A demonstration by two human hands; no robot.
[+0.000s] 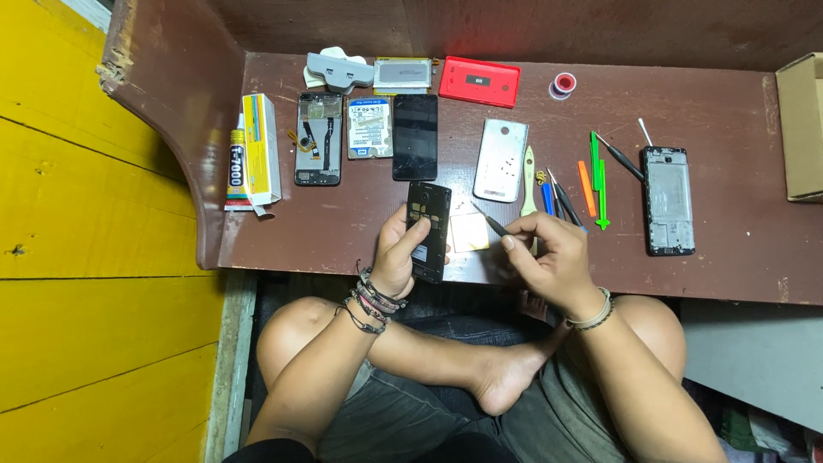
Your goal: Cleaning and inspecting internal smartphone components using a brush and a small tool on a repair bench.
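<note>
My left hand [399, 253] grips a black opened phone [428, 230] with its back cover off, held upright over the front edge of the brown table [737, 266]. My right hand [549, 253] pinches a thin dark screwdriver [495, 225], its tip pointing left toward the phone. A pale square piece [468, 233] lies on the table between the phone and my right hand.
On the table lie a glue tube with its box [250, 153], an open phone frame [318, 140], a hard drive [369, 128], a black screen [415, 136], a silver back cover [501, 159], a red cover [479, 81], coloured pry tools [596, 176] and another phone frame [668, 200]. A cardboard box [801, 124] stands at right.
</note>
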